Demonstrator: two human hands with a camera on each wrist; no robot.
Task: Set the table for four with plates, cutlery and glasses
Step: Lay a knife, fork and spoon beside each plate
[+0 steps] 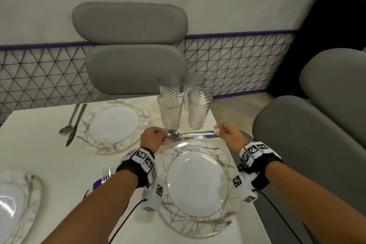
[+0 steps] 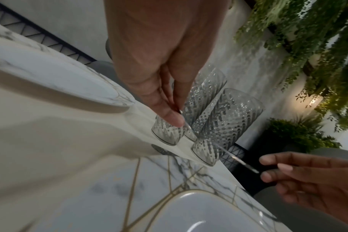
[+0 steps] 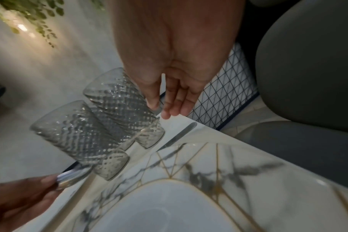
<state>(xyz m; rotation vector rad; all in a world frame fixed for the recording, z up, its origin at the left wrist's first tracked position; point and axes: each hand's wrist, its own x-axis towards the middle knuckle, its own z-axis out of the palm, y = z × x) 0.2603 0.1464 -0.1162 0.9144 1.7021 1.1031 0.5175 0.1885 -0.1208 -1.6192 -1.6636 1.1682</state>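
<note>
My left hand (image 1: 163,138) and right hand (image 1: 217,129) hold a spoon (image 1: 173,135) and a knife (image 1: 200,136) together, lying crosswise just above the far rim of the near marble plate (image 1: 215,156). The left hand pinches the bowl end, the right hand pinches the handle ends. Several ribbed glasses (image 1: 170,114) stand in a cluster right behind the cutlery. In the left wrist view my left hand (image 2: 177,117) pinches the metal in front of the glasses (image 2: 224,125). In the right wrist view my right hand (image 3: 159,108) pinches the handle end beside the glasses (image 3: 119,106).
A far plate (image 1: 99,144) has a spoon (image 1: 66,129) and a knife (image 1: 76,125) to its left. A third plate (image 1: 33,190) sits at the near left. Forks (image 1: 106,172) on a blue item lie under my left forearm. Grey chairs (image 1: 130,45) stand behind and right; the table edge (image 1: 235,156) is by my right wrist.
</note>
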